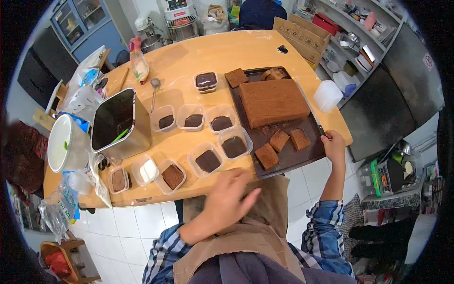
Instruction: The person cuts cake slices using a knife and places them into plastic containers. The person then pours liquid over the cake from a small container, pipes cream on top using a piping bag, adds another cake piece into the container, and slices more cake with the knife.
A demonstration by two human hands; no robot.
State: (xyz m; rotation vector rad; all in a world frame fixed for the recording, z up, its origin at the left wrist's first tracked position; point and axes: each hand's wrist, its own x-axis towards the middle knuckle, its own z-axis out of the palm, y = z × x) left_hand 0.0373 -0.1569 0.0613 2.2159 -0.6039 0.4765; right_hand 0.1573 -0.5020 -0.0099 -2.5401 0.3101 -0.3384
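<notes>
My right hand (335,146) is closed around the dark handle of a long, thin-bladed knife (309,103), whose blade runs along the right edge of the dark baking tray (295,163). On that tray lies a large block of brown sponge cake (274,103), with cut cake squares (279,140) in front of it and more pieces behind. My left hand (227,198) is at the table's front edge, slightly blurred, thumb apart from the fingers and nothing seen in it. Closest to it are clear plastic tubs (205,158) with a dark chocolate layer inside.
A deep metal pan of dark chocolate (142,128) with a green spatula (121,136) stands at left, beside a white bucket (68,142). A spoon (154,87), a filled tub (206,82) and a piping bag (139,61) lie farther back. A white container (327,95) stands right of the tray.
</notes>
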